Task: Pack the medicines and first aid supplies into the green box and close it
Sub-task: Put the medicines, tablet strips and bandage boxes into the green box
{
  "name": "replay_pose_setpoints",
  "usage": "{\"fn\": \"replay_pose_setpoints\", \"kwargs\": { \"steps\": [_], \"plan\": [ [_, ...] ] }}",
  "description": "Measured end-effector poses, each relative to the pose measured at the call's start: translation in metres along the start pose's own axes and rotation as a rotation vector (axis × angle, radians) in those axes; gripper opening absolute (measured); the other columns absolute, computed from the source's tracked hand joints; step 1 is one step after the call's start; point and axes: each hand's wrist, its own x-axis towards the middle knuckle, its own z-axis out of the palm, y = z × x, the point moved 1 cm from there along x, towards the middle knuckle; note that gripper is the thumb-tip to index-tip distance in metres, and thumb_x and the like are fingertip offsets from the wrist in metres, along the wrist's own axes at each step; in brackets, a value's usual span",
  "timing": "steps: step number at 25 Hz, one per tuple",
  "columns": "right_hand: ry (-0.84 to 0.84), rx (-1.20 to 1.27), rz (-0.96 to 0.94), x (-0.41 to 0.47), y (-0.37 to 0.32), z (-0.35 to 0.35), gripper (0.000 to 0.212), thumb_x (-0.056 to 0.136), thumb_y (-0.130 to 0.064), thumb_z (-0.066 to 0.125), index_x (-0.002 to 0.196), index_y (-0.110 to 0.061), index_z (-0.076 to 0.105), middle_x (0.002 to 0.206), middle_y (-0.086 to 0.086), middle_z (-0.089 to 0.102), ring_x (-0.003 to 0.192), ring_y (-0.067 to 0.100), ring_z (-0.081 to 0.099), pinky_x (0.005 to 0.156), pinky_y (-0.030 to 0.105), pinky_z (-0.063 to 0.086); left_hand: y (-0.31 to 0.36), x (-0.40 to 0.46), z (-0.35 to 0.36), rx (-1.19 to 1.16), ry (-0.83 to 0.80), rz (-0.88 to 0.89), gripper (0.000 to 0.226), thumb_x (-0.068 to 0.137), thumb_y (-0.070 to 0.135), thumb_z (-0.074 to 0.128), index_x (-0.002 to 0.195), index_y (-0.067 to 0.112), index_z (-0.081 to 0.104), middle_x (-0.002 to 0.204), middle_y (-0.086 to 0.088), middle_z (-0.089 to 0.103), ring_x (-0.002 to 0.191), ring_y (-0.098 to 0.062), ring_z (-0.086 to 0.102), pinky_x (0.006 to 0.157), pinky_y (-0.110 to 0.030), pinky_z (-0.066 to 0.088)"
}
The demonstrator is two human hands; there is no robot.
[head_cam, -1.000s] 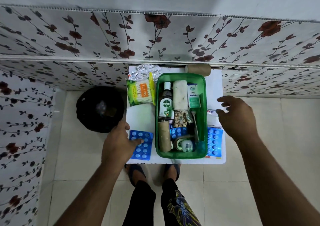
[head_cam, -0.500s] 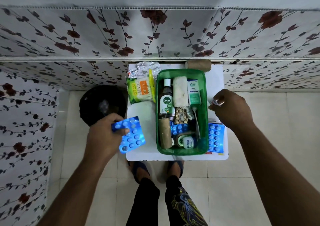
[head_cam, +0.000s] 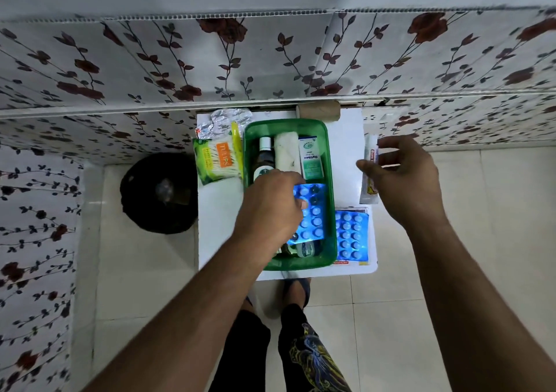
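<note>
The green box (head_cam: pixel 331 199) stands open on a small white table (head_cam: pixel 219 226). Inside it I see a brown bottle (head_cam: pixel 265 156), a white roll (head_cam: pixel 286 152) and a green-white carton (head_cam: pixel 311 159). My left hand (head_cam: pixel 272 211) is over the box, gripping a blue blister pack (head_cam: pixel 313 214) that lies inside it. My right hand (head_cam: pixel 406 178) hovers at the table's right edge, fingers closed on a white ointment tube (head_cam: pixel 369 175). A second blue blister pack (head_cam: pixel 351 235) lies on the table right of the box.
Left of the box lie a pack of cotton buds (head_cam: pixel 216 160) and a silver foil strip (head_cam: pixel 224 122). A brown cardboard roll (head_cam: pixel 318 111) rests against the floral wall behind. A black bin (head_cam: pixel 156 193) stands on the tiled floor at the left.
My left hand carried the blue blister pack from the table's left side into the green box. My right hand lifted the white tube and moved slightly right.
</note>
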Motion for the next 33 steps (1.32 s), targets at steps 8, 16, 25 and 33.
{"fn": "replay_pose_setpoints", "kwargs": {
  "steps": [8,16,25,33],
  "plan": [
    [-0.071,-0.039,0.034,-0.004,0.003,-0.002,0.031,0.081,-0.026,0.075,0.107,-0.027,0.058,0.085,-0.010,0.066,0.067,0.004,0.064,0.053,0.021,0.045,-0.005,-0.009,0.031,0.407,0.016,0.182,0.034,0.077,0.031,0.073,0.107,0.016,0.065,0.105,-0.005,0.062,0.103,-0.028,0.049,0.082,-0.040,0.044],
    [-0.236,-0.053,-0.059,-0.023,-0.039,0.062,0.022,0.082,-0.028,0.074,0.099,-0.027,0.061,0.079,-0.010,0.067,0.066,0.014,0.068,0.065,0.028,0.055,-0.047,-0.008,-0.040,-0.233,0.456,-0.024,0.020,0.086,0.013,0.060,0.103,0.017,0.070,0.092,-0.001,0.067,0.076,-0.012,0.056,0.071,-0.028,0.046],
    [-0.265,-0.449,-0.193,-0.010,-0.047,0.133,0.023,0.084,-0.029,0.065,0.097,-0.010,0.069,0.096,0.010,0.074,0.092,0.031,0.067,0.068,0.029,0.045,-0.119,0.003,-0.043,-0.334,0.401,-0.195,0.018,0.085,0.011,0.058,0.096,0.020,0.069,0.091,-0.002,0.070,0.076,-0.015,0.062,0.076,-0.038,0.054],
    [0.133,-0.337,-0.254,0.059,-0.046,0.043,0.026,0.086,-0.018,0.061,0.109,-0.022,0.074,0.106,-0.001,0.076,0.093,0.018,0.071,0.082,0.026,0.050,-0.129,0.036,-0.053,0.039,0.146,-0.031,0.070,0.072,0.031,0.079,0.135,0.021,0.052,0.131,-0.009,0.051,0.117,-0.028,0.047,0.095,-0.037,0.041]
  ]
}}
